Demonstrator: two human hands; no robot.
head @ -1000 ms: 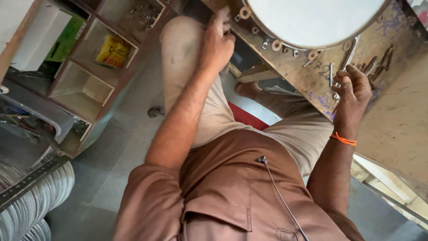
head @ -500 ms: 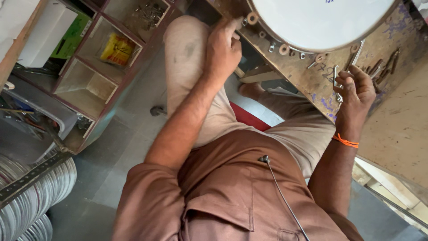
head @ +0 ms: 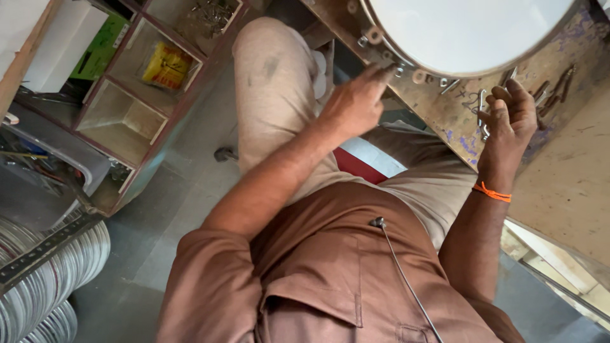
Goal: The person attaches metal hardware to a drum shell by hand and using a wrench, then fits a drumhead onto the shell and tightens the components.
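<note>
The left hand [head: 356, 105] has slid along the drum [head: 470, 32], fingers now spread at a rim lug [head: 373, 35], while the right hand [head: 508, 114] stays pinched on a metal hook [head: 483, 113].

A round frame drum [head: 470, 32] with a smooth white head lies flat on a stained wooden workbench at the far right. Small metal tuning lugs [head: 375, 35] ring its rim, spaced evenly along the near edge. A slim silver metal hook [head: 483, 111], upright and slightly tilted, sits just beside the drum's near right rim, over the bench's purple-marked surface.
</note>
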